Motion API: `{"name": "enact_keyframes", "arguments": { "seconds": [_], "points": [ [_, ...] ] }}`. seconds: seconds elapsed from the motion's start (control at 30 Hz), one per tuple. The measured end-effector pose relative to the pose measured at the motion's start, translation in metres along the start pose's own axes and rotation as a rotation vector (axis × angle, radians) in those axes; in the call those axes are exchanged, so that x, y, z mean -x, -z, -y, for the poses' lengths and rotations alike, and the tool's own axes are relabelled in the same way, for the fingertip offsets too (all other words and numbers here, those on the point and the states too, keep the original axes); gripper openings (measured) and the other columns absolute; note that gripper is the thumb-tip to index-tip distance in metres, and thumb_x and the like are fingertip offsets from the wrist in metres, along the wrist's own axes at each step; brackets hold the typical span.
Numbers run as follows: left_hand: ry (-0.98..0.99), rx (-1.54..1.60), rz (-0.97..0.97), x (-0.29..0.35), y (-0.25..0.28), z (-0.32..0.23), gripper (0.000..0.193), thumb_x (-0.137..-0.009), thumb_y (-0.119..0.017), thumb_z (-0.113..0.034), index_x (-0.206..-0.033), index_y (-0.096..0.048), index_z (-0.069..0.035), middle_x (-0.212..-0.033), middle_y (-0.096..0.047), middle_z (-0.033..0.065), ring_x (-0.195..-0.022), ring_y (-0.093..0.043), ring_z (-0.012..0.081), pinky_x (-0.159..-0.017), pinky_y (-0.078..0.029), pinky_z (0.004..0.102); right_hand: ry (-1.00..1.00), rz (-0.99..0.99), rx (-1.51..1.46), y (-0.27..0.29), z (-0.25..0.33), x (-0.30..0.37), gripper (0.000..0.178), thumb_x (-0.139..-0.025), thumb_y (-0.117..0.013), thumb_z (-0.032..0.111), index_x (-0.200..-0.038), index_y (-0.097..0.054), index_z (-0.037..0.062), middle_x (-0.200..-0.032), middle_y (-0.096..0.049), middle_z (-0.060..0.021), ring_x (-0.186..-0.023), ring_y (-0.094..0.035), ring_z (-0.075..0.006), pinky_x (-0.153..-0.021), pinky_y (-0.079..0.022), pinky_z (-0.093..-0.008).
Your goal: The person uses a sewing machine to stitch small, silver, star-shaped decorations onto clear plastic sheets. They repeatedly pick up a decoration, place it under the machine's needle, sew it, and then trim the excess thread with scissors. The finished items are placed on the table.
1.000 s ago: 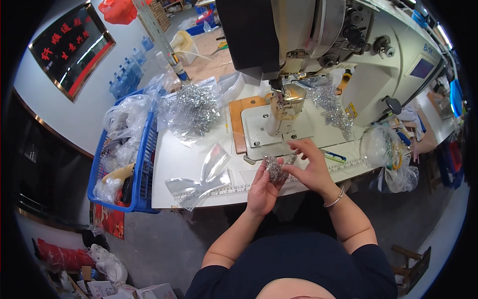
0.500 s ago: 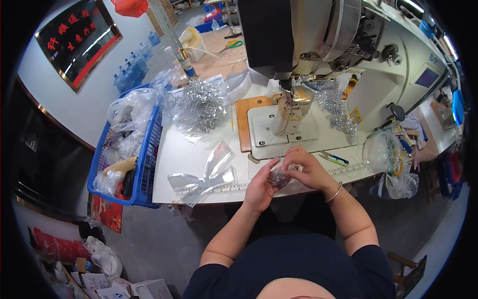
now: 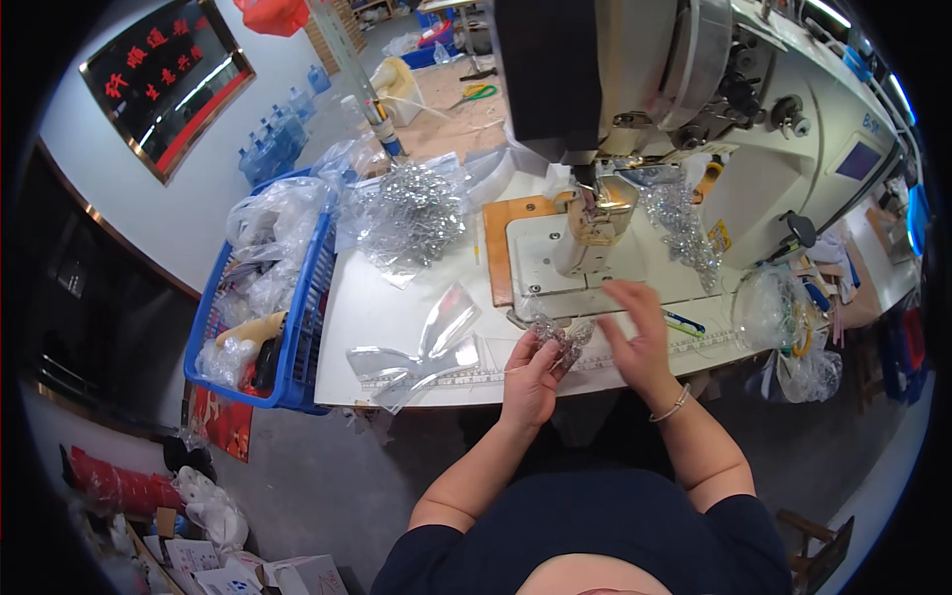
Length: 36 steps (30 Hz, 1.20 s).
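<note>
My left hand [image 3: 534, 382] pinches a small silver, glittery bow-shaped piece [image 3: 570, 342] at the front edge of the sewing machine table. A thin pale cord or thread [image 3: 514, 370] shows beside my left fingers. Just to the right of the piece, my right hand [image 3: 640, 332] is lifted off it with the fingers apart and nothing visible in them. Behind both hands stands the sewing machine's post [image 3: 585, 243] on its pale metal plate. Flat on the table to the left lie clear plastic bow-shaped pieces [image 3: 426, 347].
A heap of silver glittery pieces [image 3: 412, 213] sits on plastic at the back left; a second silver pile [image 3: 684, 233] lies right of the post. A ruler strip [image 3: 486, 377] runs along the front edge. A blue basket [image 3: 312, 327] of plastic bags flanks the table; a blue-green cutter [image 3: 684, 323] lies right.
My right hand has come away from the silver piece and opened, moving right. My left hand keeps hold of the piece, which shows more fully now. The whole view has shifted slightly.
</note>
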<state>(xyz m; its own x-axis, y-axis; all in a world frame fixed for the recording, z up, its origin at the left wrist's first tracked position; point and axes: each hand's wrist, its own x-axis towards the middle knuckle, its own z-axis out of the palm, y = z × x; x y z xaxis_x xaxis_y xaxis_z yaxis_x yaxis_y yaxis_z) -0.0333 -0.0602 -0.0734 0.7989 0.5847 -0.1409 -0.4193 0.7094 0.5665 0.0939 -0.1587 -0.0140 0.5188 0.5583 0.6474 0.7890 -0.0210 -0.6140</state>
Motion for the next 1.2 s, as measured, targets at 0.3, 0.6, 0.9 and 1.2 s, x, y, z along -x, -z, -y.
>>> {"name": "enact_keyframes", "arguments": {
  "seconds": [0.3, 0.6, 0.9, 1.2],
  "points": [
    [-0.011, 0.168, 0.072, 0.003, -0.011, 0.002, 0.032, -0.093, -0.046, -0.007, -0.124, -0.040, -0.012, -0.120, -0.053, 0.0091, -0.108, -0.054, 0.0226, -0.092, -0.047, 0.0415, -0.550, -0.202, -0.589, -0.006, -0.029, 0.058, 0.069, -0.071, -0.075, 0.015, -0.126, -0.036, 0.0004, -0.116, -0.044, -0.0086, -0.108, -0.043, -0.0202, -0.093, -0.036, -0.0339],
    [0.024, 0.072, 0.079, 0.006, -0.014, -0.001, 0.033, -0.094, -0.045, -0.010, -0.127, -0.039, -0.011, -0.124, -0.051, 0.0116, -0.112, -0.052, 0.0232, -0.094, -0.045, 0.0401, -0.342, 0.081, -0.118, 0.004, 0.001, 0.024, 0.026, -0.064, -0.077, 0.014, -0.084, -0.064, 0.0051, -0.085, -0.061, -0.0057, -0.091, -0.053, -0.0232, -0.082, -0.043, -0.0337],
    [0.104, -0.048, 0.076, 0.003, -0.006, 0.000, 0.035, -0.095, -0.043, -0.014, -0.130, -0.038, -0.012, -0.125, -0.051, 0.0095, -0.110, -0.053, 0.0211, -0.092, -0.044, 0.0378, -0.572, 0.186, -0.443, 0.002, -0.011, 0.019, 0.014, -0.072, -0.070, 0.009, -0.081, -0.062, 0.0018, -0.080, -0.063, -0.0066, -0.077, -0.059, -0.0171, -0.076, -0.045, -0.0299],
    [0.083, -0.037, 0.045, 0.002, -0.009, 0.000, 0.037, -0.095, -0.043, -0.014, -0.132, -0.036, -0.013, -0.127, -0.050, 0.0091, -0.108, -0.054, 0.0209, -0.092, -0.045, 0.0368, -0.502, 0.277, -0.293, 0.009, -0.009, 0.013, 0.024, -0.070, -0.073, 0.020, -0.084, -0.064, 0.0024, -0.080, -0.064, -0.0082, -0.085, -0.058, -0.0193, -0.081, -0.044, -0.0318]
  ]
}}
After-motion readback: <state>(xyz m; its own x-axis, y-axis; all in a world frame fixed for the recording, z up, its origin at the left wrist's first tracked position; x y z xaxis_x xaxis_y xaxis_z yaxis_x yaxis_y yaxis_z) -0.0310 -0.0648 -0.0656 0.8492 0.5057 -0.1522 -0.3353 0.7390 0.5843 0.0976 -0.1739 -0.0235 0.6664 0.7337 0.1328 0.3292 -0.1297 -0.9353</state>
